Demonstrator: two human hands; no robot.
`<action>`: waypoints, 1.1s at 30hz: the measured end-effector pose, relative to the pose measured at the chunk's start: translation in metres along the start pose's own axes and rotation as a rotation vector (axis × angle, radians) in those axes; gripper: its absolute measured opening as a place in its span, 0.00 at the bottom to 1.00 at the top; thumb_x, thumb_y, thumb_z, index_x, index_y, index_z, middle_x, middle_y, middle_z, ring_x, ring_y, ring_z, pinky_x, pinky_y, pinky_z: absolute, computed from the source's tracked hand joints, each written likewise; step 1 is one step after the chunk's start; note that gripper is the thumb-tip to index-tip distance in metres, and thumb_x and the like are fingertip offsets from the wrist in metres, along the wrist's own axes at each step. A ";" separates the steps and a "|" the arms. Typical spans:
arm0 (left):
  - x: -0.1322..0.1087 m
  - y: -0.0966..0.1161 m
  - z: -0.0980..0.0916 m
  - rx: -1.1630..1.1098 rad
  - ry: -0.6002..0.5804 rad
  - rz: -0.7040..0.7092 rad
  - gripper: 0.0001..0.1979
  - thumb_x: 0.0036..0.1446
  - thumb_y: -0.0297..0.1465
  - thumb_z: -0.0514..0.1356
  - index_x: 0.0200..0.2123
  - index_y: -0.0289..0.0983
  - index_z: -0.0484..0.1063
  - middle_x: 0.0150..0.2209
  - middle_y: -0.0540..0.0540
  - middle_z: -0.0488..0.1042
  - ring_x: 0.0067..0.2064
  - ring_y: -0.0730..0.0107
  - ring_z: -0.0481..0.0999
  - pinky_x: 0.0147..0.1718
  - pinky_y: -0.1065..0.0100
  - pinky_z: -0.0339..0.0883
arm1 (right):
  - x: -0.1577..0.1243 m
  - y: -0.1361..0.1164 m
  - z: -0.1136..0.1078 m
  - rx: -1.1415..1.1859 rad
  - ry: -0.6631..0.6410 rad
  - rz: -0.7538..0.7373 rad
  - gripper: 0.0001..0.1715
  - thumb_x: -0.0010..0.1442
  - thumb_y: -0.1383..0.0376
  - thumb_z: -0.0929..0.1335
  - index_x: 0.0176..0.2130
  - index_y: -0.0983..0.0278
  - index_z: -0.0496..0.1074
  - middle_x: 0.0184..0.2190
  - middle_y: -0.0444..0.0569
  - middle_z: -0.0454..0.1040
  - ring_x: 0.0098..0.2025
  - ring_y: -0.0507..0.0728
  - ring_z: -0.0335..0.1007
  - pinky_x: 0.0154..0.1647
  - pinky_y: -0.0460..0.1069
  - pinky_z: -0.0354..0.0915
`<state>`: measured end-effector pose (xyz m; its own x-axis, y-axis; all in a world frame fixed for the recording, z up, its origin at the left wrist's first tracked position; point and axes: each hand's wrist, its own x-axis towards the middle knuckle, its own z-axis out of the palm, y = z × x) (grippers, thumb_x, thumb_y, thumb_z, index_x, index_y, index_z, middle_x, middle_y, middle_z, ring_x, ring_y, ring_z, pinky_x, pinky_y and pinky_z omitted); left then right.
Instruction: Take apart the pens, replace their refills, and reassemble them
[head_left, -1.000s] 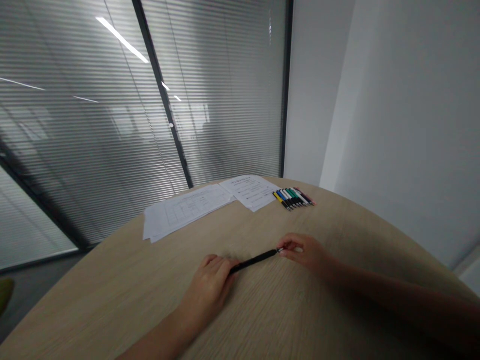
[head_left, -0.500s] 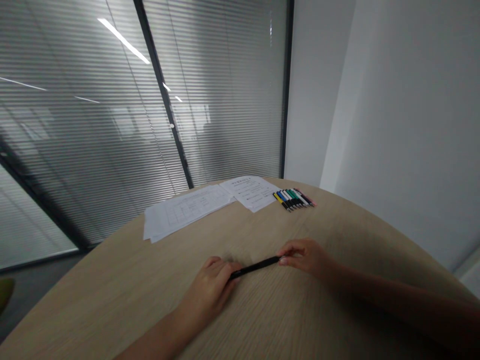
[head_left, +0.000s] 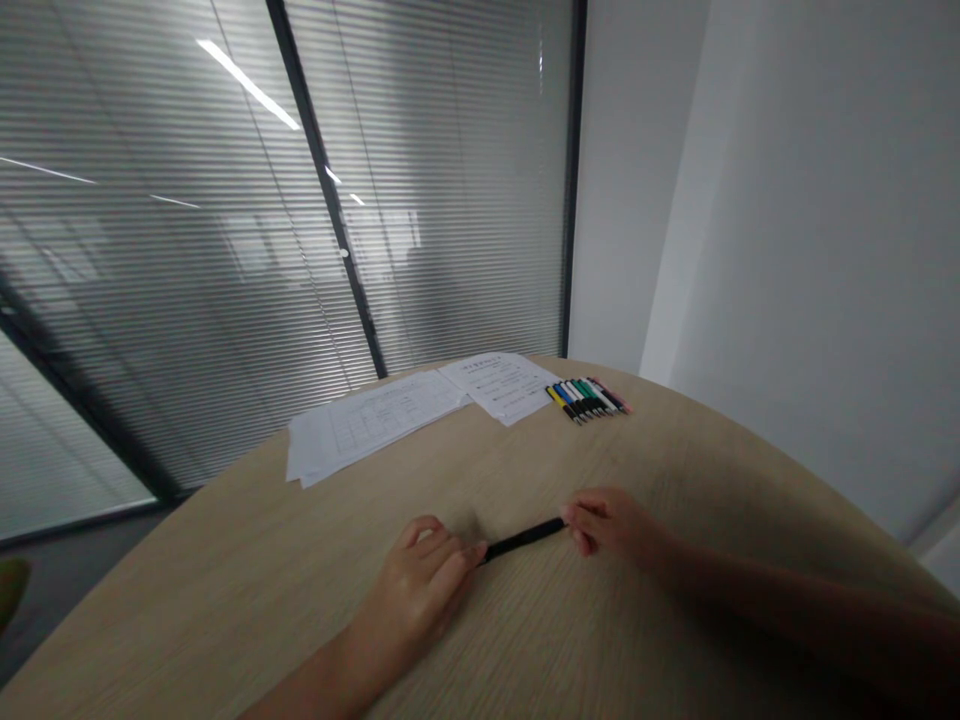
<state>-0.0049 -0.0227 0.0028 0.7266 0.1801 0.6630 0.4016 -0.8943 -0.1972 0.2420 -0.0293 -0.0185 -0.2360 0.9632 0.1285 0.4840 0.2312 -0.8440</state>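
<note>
A slim black pen (head_left: 523,540) spans the gap between my two hands, low over the wooden table or lying on it; I cannot tell which. Its left end is at the fingertips of my left hand (head_left: 426,575), whose thumb and fingers close about it. My right hand (head_left: 611,522) pinches the pen's other end, with the remaining fingers curled under. Both tips of the pen are partly covered by fingers.
Farther back on the round table (head_left: 697,450) lies a row of several coloured pens (head_left: 587,400). Left of them are printed paper sheets (head_left: 382,420), partly overlapping. A glass partition with blinds (head_left: 450,200) and a white wall (head_left: 810,250) stand behind the table.
My right hand has moved slightly right and nearer to me, its fingers more curled. The pen has shifted a little right, and my left fingers now meet it nearer its left end.
</note>
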 end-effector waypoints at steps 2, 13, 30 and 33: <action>0.000 0.002 -0.001 0.016 0.017 0.024 0.09 0.58 0.21 0.46 0.35 0.34 0.64 0.23 0.50 0.71 0.24 0.75 0.69 0.32 0.67 0.61 | -0.002 -0.002 0.001 0.018 0.005 0.042 0.25 0.53 0.51 0.59 0.14 0.64 0.61 0.10 0.41 0.60 0.14 0.47 0.56 0.18 0.43 0.53; 0.000 0.005 -0.004 0.022 0.046 0.051 0.08 0.59 0.21 0.47 0.34 0.33 0.65 0.24 0.50 0.73 0.24 0.75 0.70 0.34 0.66 0.60 | -0.007 -0.007 0.007 0.107 0.002 0.197 0.34 0.55 0.48 0.55 0.10 0.65 0.62 0.04 0.39 0.53 0.09 0.45 0.48 0.13 0.42 0.49; -0.004 -0.004 0.004 -0.121 -0.224 -0.361 0.11 0.57 0.28 0.46 0.41 0.35 0.64 0.33 0.44 0.71 0.35 0.64 0.70 0.35 0.63 0.64 | 0.008 -0.002 0.000 0.399 0.033 0.111 0.16 0.40 0.59 0.70 0.30 0.65 0.70 0.18 0.41 0.68 0.19 0.47 0.60 0.23 0.44 0.58; -0.004 -0.006 0.004 -0.116 -0.224 -0.359 0.13 0.59 0.30 0.43 0.41 0.35 0.65 0.32 0.44 0.71 0.35 0.65 0.70 0.36 0.62 0.64 | 0.008 -0.004 -0.002 0.423 0.037 0.075 0.17 0.41 0.57 0.70 0.31 0.65 0.71 0.19 0.42 0.70 0.21 0.48 0.63 0.26 0.46 0.60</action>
<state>-0.0078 -0.0168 -0.0012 0.6608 0.5606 0.4990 0.5945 -0.7968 0.1079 0.2396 -0.0217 -0.0136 -0.1793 0.9812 0.0708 0.1086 0.0913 -0.9899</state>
